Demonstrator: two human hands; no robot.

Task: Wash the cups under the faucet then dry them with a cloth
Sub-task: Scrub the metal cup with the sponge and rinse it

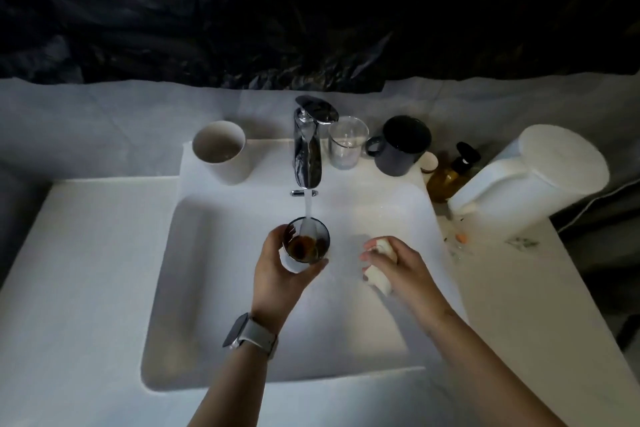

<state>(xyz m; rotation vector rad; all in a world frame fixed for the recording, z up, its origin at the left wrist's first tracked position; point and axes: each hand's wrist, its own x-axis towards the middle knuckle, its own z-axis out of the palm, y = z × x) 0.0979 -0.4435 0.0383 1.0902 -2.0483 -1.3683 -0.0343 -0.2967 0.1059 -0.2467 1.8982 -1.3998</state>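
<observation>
Over the white sink [214, 288], my left hand [280, 274] grips a clear glass cup [306, 244] with brown liquid in its bottom. Water from the chrome faucet [308, 146] streams straight into this cup. To the right, my right hand [398, 262] is closed around a small white object [379, 279], a sponge or cloth by its look. On the ledge behind the basin stand a white cup [221, 151], an empty clear glass [346, 146] and a dark mug [403, 146].
An amber pump bottle [450, 173] and a big white jug-like container [530, 180] stand on the right counter, with small scraps [460, 239] beside them. A dark crinkled sheet [311, 10] covers the wall behind. White counter [69, 270] extends to the left of the basin.
</observation>
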